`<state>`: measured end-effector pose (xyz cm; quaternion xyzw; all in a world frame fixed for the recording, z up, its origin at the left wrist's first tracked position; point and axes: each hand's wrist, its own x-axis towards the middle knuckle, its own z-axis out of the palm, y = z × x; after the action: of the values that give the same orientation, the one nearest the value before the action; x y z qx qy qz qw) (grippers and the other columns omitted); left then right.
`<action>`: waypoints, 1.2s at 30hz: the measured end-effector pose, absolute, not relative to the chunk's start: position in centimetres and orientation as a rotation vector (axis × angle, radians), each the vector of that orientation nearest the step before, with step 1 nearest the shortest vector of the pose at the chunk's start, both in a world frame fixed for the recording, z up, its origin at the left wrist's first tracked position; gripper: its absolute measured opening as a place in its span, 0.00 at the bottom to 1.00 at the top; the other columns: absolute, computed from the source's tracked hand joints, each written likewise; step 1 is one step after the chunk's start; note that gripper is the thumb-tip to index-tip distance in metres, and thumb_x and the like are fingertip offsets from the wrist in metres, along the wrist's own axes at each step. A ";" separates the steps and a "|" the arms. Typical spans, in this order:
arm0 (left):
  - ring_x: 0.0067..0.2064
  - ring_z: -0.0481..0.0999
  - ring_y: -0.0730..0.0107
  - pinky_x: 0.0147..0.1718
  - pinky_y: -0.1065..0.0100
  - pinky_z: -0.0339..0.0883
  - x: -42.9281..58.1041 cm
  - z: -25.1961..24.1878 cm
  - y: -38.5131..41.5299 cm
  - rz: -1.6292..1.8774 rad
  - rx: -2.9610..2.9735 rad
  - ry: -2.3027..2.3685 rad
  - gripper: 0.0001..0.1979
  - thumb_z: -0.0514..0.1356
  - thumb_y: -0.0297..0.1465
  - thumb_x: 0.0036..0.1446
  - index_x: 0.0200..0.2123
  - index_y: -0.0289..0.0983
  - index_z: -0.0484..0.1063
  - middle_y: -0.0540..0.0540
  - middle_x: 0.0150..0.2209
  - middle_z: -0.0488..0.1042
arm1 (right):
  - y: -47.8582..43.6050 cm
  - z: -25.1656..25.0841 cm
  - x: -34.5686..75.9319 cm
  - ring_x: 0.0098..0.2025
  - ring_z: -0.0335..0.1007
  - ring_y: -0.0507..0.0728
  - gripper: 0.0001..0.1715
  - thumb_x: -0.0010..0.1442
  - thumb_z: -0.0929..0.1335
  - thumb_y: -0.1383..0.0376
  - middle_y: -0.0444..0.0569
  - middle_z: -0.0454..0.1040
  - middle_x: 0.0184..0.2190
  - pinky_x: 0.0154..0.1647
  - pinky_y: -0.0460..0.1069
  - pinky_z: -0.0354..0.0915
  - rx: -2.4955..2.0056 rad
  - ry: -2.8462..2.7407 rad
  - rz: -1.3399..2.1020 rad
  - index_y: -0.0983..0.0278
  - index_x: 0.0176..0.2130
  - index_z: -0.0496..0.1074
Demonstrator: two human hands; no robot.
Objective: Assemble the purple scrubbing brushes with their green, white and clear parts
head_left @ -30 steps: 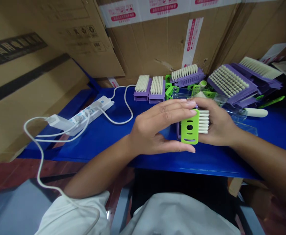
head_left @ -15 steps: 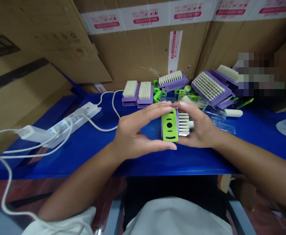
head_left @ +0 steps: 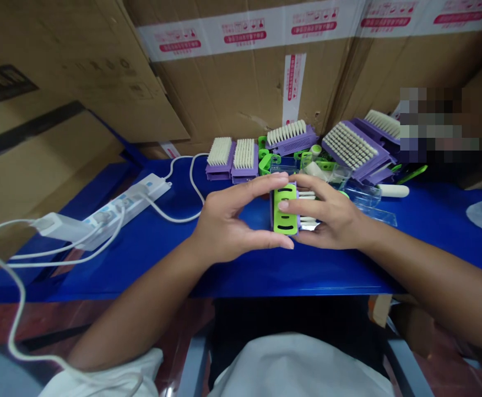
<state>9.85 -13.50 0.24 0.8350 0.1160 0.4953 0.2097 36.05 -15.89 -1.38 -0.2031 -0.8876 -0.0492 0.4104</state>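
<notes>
Midway along the blue surface (head_left: 141,270), a scrub brush (head_left: 285,209) is held between both hands, with its lime-green slotted plate facing up toward the camera, a purple edge showing on its left and white bristles pointing right. Whether it touches the surface cannot be told. The left hand (head_left: 228,220) is curved wide around the brush, fingers along its far end and thumb at its near end. The right hand (head_left: 327,212) comes in from the other side, fingers laid across the green plate and over the bristles, partly hiding them.

Toward the back edge, just beyond the hands, more purple brushes (head_left: 220,157) with white bristles stand in a loose row and a heap toward the right corner. Among them lie bright green plastic pieces (head_left: 265,162) and clear plastic shells (head_left: 360,196), with a white cylindrical piece (head_left: 393,191) beside the shells. Near the left edge lie a white power strip (head_left: 120,207) and a plugged-in white charger (head_left: 54,226), their white cables (head_left: 191,187) looping across the surface. Taped cardboard cartons (head_left: 241,99) stand along the back edge.
</notes>
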 end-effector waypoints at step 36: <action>0.63 0.85 0.48 0.63 0.50 0.82 10.1 0.8 -13.3 1.350 2.486 0.241 0.33 0.82 0.50 0.49 0.50 0.41 0.76 0.36 0.61 0.82 | -15.6 -0.9 35.9 0.67 0.78 0.68 0.41 0.64 0.80 0.58 0.56 0.80 0.57 0.64 0.61 0.79 -0.418 -2.194 -0.002 0.57 0.70 0.66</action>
<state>10.13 -13.30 0.78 0.8656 0.0840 0.4701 0.1508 35.90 -15.60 -0.87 -0.1681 -0.8828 -0.0008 0.4387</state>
